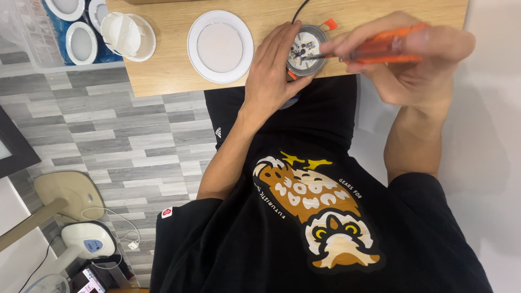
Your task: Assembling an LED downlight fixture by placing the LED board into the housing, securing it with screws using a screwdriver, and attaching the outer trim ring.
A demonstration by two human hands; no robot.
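Note:
My left hand (274, 65) rests on the wooden table (173, 65) and grips the near side of a round metal lamp housing (305, 50) with a white circuit board and orange clips. My right hand (404, 51) holds an orange-handled screwdriver (380, 50) nearly level, its metal tip touching the board inside the housing. A black cable runs off from the housing toward the far edge of the table.
A round white lamp cover (220, 46) lies left of the housing. Another white lamp part (129, 35) sits at the table's left edge. A clear bin with more round lamps (73, 27) stands on the grey plank floor, with a fan base (87, 241) nearby.

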